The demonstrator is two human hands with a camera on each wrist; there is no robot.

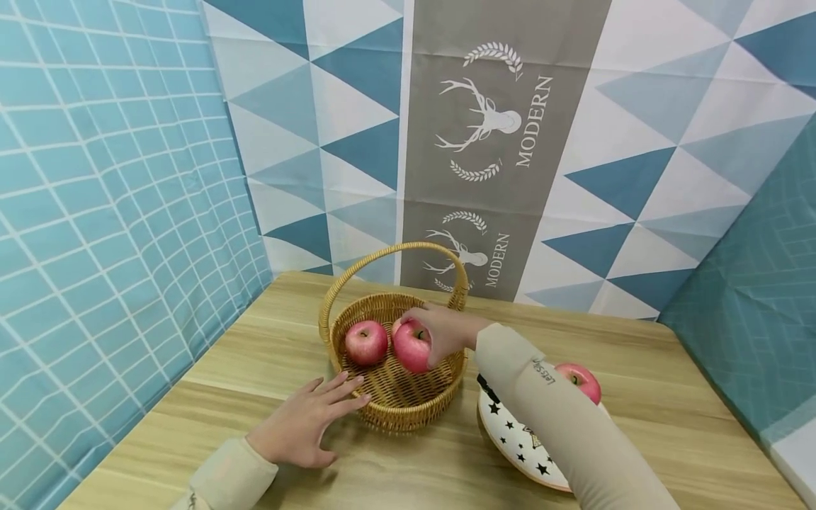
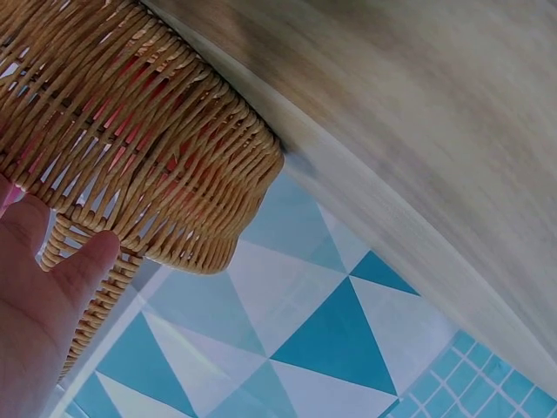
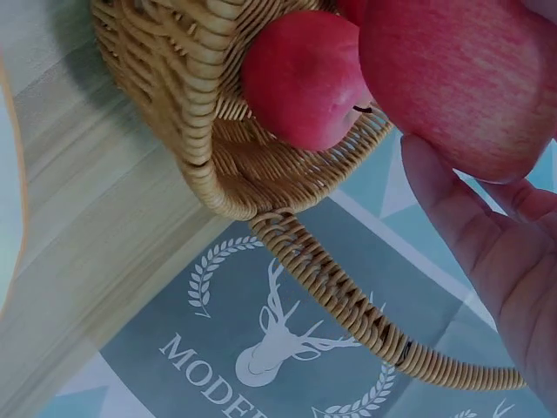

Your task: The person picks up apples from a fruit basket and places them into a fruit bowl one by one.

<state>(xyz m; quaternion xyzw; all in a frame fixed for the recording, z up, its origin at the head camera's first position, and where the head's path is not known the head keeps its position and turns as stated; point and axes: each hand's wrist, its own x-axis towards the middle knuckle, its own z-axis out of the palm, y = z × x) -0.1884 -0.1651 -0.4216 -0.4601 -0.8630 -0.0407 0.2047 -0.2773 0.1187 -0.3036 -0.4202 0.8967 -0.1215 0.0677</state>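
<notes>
My right hand (image 1: 448, 330) grips a red apple (image 1: 413, 347) above the inside of a wicker basket (image 1: 406, 419). In the right wrist view, the fingers curl round this held apple (image 3: 466, 83). A second apple (image 1: 366, 343) lies in the basket's left part, and another, mostly hidden behind the held one, peeks out beside it. My left hand (image 1: 310, 419) spreads its fingers at the basket's near left rim, fingertips at the wicker. From the left wrist camera, fingers (image 2: 91, 261) show against the basket's side (image 2: 174, 157).
Right of the basket, a white plate with black stars (image 1: 513, 443) is partly covered by my right sleeve (image 1: 561, 411). An apple (image 1: 581, 382) sits at its far side. The basket's tall handle (image 1: 408, 246) arches up at the back. A patterned cloth wall (image 1: 357, 142) stands behind the wooden table (image 1: 255, 354).
</notes>
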